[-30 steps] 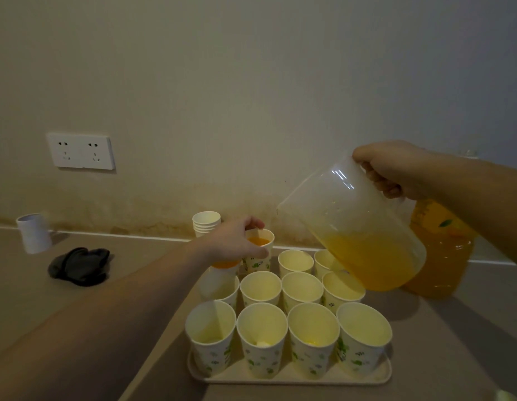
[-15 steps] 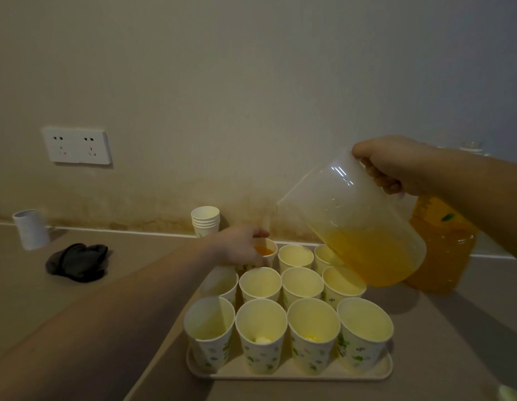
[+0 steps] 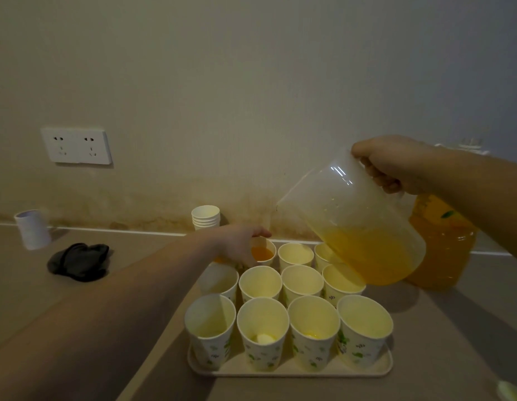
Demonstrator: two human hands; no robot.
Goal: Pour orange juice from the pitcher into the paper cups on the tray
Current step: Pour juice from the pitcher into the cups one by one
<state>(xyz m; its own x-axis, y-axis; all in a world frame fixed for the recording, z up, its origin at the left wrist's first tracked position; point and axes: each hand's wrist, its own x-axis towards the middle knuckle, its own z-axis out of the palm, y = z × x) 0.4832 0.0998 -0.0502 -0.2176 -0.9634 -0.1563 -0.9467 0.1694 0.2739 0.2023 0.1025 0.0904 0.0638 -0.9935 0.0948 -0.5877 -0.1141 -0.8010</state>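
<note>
My right hand (image 3: 396,164) grips the handle of the clear pitcher (image 3: 352,215), which hangs tilted, spout to the left, above the right side of the tray (image 3: 295,371). Orange juice fills its lower part. Several paper cups (image 3: 312,328) with a green print stand in rows on the tray, most looking empty. My left hand (image 3: 237,246) holds a cup with orange juice (image 3: 263,253) in the back row, thumb over its far rim. A second cup with juice is mostly hidden behind that hand.
A large orange juice bottle (image 3: 442,256) stands behind the pitcher at the right. A stack of spare cups (image 3: 205,217) sits by the wall. A black cloth (image 3: 79,261) and a white cylinder (image 3: 32,229) lie at the left. A wall socket (image 3: 76,146) is above them.
My left hand has brought the filled cup down from above the tray into the back row. The pitcher has stayed tilted in about the same place.
</note>
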